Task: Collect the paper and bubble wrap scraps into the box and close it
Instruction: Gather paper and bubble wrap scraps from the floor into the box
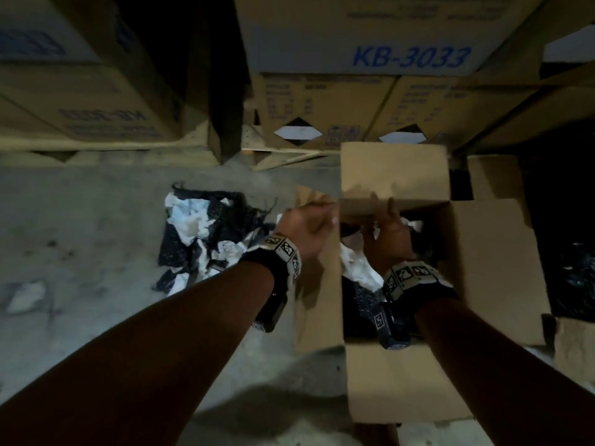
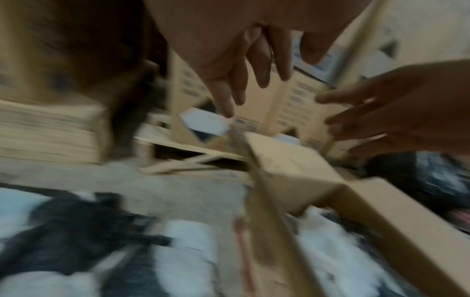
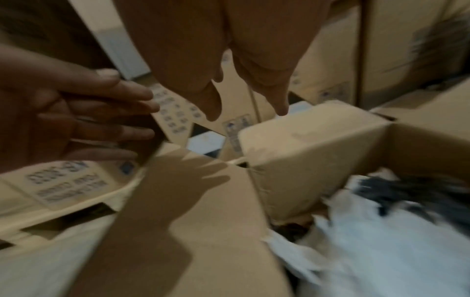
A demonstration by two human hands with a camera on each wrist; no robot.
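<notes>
2 hands are up at the open box [image 1: 396, 387] on the floor, and neither grip holds anything: your left hand [image 1: 306, 230] is loosely spread just beside the left flap [image 1: 317, 304], and your right hand [image 1: 388, 233] hangs with straight fingers over the opening, near the far flap [image 1: 392, 169], which stands up. The wrist views are blurred, but both show relaxed, parted fingers with nothing between them.

Some white paper and dark bubble wrap [image 1: 357, 278] already lies inside the box. A larger heap of scraps [image 1: 206, 239] sits on the floor [image 1: 96, 220] to the left, close to the box but outside it, and 1 pale scrap [image 1: 27, 296] lies well apart, further left.

So by the look of it you are in the collecting step, between loads, and closing would be too soon. The next move likely calls for a swing left to the heap and a wide grip with both hands to gather the crumpled mass, since the loose pieces may shed. Keep the 4 flaps clear of the opening until the floor scraps are in.
</notes>
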